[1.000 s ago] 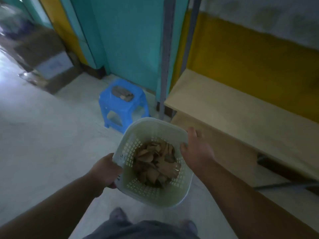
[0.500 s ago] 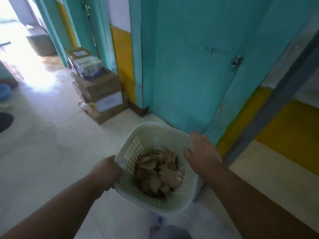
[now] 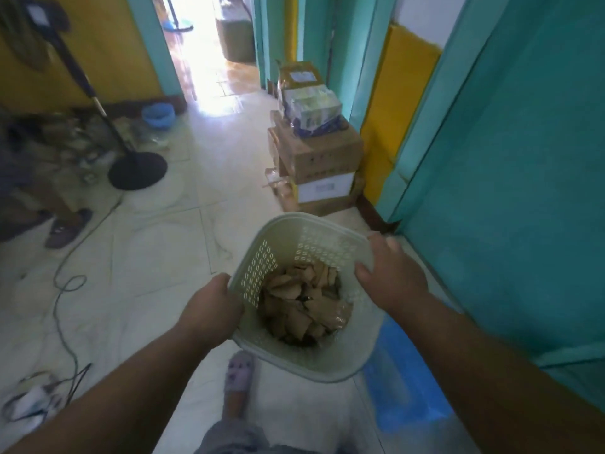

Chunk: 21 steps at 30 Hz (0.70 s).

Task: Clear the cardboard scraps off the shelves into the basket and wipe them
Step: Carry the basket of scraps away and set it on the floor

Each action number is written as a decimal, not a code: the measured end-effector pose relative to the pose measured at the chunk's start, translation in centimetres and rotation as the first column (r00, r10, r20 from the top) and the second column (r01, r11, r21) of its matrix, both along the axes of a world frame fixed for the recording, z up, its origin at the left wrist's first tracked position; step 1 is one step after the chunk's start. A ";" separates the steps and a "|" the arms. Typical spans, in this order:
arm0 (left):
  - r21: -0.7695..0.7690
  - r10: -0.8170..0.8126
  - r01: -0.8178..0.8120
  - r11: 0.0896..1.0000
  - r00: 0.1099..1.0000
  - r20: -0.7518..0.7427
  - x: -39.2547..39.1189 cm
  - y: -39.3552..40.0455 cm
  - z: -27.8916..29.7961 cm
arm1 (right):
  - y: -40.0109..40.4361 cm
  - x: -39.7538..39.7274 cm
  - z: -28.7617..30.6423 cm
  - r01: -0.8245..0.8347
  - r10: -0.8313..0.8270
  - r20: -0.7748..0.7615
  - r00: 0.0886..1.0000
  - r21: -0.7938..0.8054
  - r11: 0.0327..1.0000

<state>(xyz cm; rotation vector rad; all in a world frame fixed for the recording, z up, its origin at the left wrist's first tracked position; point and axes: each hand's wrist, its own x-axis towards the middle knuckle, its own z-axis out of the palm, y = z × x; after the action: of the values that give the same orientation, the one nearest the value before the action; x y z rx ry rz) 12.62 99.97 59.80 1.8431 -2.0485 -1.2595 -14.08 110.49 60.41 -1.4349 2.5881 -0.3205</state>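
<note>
A person looks down at a pale plastic basket (image 3: pixel 307 358) carried in front of the body with both hands. The left hand (image 3: pixel 211 308) grips the left rim, fingers curled round the edge. The right hand (image 3: pixel 391 280) clasps the right rim, thumb inside and fingers hooked over the outside. A hand on each side probably keeps the load level. The basket holds a heap of brown cardboard scraps (image 3: pixel 304 299), piled at the bottom, well below the rim.

No shelf is in view. Ahead lies a pale tiled floor (image 3: pixel 157 257) leading to a bright doorway (image 3: pixel 209 44). Stacked boxes (image 3: pixel 314 158) stand against the wall on the right, just beyond the basket, beside a teal door (image 3: pixel 523 158). A fan stand (image 3: pixel 137 170) with a trailing cable (image 3: pixel 65 290) sits to the left. One slippered foot (image 3: pixel 239 378) shows below the basket.

The scraps look gathered, so wiping likely remains.
</note>
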 end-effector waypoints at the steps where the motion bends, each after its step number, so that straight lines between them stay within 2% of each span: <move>1: -0.018 -0.025 0.025 1.000 1.000 0.008 -0.4 -2.5 -0.4 | -2.2 -0.3 -0.4 0.013 -0.013 -0.010 1.000 0.014 1.000; 6: -0.024 -0.234 0.234 0.972 0.972 -0.009 -6.0 -15.1 0.2 | -9.8 -3.8 -0.4 0.160 -0.160 0.015 0.987 -0.030 0.987; 10: 0.020 -0.394 0.394 0.919 0.919 -0.019 -13.4 -20.7 1.1 | -12.1 -8.6 -0.1 0.335 -0.335 0.026 0.942 0.011 0.942; 12: 0.033 -0.479 0.478 0.878 0.878 0.024 -17.8 -22.8 0.5 | -12.9 -11.4 -0.4 0.415 -0.416 0.020 0.909 0.055 0.908; 16: 0.070 -0.555 0.554 0.830 0.832 0.003 -26.9 -27.5 -2.3 | -15.6 -17.5 -2.1 0.516 -0.517 0.000 0.856 0.077 0.853; 21: 0.051 -0.632 0.631 0.774 0.775 0.000 -36.0 -33.2 -2.1 | -21.0 -24.3 -2.8 0.582 -0.586 0.018 0.810 0.097 0.807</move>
<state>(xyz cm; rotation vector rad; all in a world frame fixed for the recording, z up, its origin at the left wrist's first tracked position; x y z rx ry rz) -23.37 66.78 57.72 1.1831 -2.8012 -1.4200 -38.36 89.53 57.59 -0.5487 2.9018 -0.3013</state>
